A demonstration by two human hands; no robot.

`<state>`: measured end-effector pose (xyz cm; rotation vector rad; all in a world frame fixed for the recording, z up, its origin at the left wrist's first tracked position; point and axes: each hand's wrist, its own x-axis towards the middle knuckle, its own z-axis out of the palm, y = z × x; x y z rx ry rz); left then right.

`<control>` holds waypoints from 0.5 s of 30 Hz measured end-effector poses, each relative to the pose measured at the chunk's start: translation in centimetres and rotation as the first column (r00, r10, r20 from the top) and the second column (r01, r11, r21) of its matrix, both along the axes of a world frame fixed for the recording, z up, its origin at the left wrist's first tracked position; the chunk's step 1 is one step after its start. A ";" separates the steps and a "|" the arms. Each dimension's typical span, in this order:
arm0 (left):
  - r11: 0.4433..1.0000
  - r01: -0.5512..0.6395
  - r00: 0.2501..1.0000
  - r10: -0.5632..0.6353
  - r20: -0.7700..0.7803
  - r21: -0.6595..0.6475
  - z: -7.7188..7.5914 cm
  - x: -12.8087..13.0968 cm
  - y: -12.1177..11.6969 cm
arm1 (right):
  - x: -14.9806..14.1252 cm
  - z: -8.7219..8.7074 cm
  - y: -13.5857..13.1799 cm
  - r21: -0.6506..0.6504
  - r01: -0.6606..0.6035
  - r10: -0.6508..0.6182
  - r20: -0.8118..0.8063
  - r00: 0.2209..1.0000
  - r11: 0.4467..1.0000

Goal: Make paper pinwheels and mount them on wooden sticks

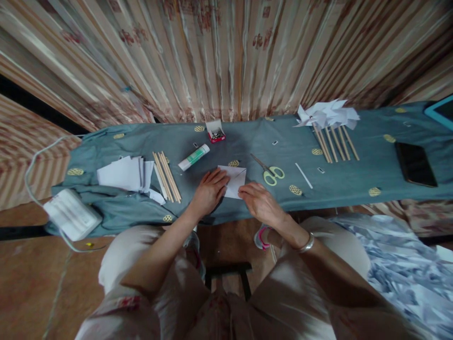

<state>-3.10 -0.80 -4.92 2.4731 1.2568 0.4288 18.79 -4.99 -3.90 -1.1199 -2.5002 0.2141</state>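
Observation:
A white folded paper square (234,180) lies near the front edge of the table covered in blue-grey cloth (354,184). My left hand (209,191) rests flat on the paper's left side, fingers stretched out. My right hand (257,200) presses its fingertips down on the paper's lower right edge, fingers curled. Green-handled scissors (269,172) lie just right of the paper. A glue stick (193,157) lies to the upper left.
Left of my hands are several wooden sticks (167,176) and a stack of white paper squares (124,174). Finished paper pinwheels on sticks (329,123) lie at back right, beside a black phone (415,164). A small red box of pins (216,132) sits at the back. A white power adapter (71,214) sits far left.

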 end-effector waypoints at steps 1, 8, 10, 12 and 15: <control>1.000 0.000 1.000 0.000 0.001 0.000 -0.1 0.0 0.0 | 0.0 0.0 -0.2 -0.002 0.000 0.000 0.001 1.000 1.000; 1.000 0.013 1.000 -0.013 0.009 0.016 -0.1 -0.2 0.1 | 0.2 0.2 -1.0 -0.036 0.014 -0.015 -0.041 0.999 0.999; 1.000 0.008 1.000 -0.008 0.013 0.021 -0.2 -0.2 0.1 | 0.4 0.4 -1.0 -0.026 0.028 -0.030 -0.077 0.997 0.999; 1.000 0.003 1.000 -0.003 0.019 0.031 -0.2 -0.1 0.0 | 0.6 0.6 -0.8 -0.011 0.047 -0.048 -0.126 0.991 0.999; 0.998 -0.003 0.999 0.000 0.043 0.067 -0.2 -0.2 0.0 | 0.6 0.7 -0.1 -0.012 0.085 -0.086 -0.199 0.976 0.996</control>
